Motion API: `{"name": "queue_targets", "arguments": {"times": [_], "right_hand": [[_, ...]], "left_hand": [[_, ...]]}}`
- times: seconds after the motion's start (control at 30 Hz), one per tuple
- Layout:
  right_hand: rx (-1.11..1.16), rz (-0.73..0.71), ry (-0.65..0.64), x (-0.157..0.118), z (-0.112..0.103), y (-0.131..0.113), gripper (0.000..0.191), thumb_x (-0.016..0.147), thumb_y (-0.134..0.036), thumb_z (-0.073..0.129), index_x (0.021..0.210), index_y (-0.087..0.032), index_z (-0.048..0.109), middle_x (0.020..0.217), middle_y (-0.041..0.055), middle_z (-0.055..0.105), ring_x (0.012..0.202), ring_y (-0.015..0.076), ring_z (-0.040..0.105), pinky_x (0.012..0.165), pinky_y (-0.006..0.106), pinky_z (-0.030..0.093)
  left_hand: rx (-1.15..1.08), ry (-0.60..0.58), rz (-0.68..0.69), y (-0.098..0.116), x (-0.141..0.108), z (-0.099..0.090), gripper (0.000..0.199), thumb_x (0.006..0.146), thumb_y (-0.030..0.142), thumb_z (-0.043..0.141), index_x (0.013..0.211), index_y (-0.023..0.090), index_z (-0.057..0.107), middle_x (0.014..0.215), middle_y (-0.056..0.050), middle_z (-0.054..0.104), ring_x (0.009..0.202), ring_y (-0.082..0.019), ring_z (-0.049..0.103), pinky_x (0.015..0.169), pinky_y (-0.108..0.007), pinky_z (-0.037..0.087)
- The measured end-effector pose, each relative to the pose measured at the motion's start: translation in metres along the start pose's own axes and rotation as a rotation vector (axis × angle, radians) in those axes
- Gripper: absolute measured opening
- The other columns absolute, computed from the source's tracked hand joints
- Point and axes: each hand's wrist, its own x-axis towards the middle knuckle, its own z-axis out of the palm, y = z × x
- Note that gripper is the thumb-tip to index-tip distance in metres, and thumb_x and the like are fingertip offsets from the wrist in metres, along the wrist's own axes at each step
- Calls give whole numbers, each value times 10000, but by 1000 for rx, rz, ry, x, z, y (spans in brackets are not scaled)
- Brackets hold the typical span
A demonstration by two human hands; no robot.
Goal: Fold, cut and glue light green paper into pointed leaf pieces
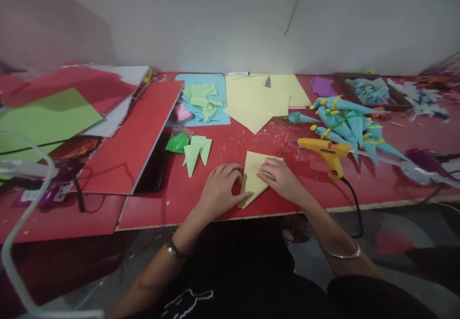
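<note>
A sheet of yellow paper (252, 168), partly folded over, lies near the front edge of the red table. My right hand (282, 179) is curled over its right side, its fingers closed on the folded layer. At the paper's left edge rests my left hand (223, 185). Its thumb touches the lower left corner, and a gap shows between the thumb and the bent fingers. Pale green folded paper cones (192, 158) lie left of my left hand. To the right of my right hand is a yellow glue gun (328, 153) with a clear glue stick in its back.
Blue paper cones with yellow and green trim (354, 122) are heaped at the right. Larger yellow sheets (255, 101) and green strips (204, 99) lie at the back. Red card (132, 142) takes up the left side. A black cord (354, 199) hangs over the front edge.
</note>
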Motion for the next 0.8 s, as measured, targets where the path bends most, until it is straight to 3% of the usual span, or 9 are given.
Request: {"name": "queue_targets", "arguments": {"times": [0.27,0.53,0.8], "right_hand": [[-248,64,81,2,10,-7,279,888,-313,381,714,-186,558,718,28,537,730,163,480,654,276,292],[-317,94,83,6,13,-6,285,882,-320,394,674,-184,534,697,23,547,685,154,488,638,278,276],[-305,111,103,6,14,-6,259,873,-314,409,675,-184,515,703,21,554,688,159,494,638,281,268]], "left_hand": [[55,21,32,-2,0,4,225,746,405,577,743,196,496,1095,-26,557,997,-205,466,871,-359,373],[75,18,28,-2,0,4,167,750,338,586,759,196,501,1108,-21,553,1015,-195,463,886,-347,369],[110,7,27,-3,-2,5,225,749,392,584,820,193,506,1121,-45,545,1021,-210,474,879,-352,379]]}}
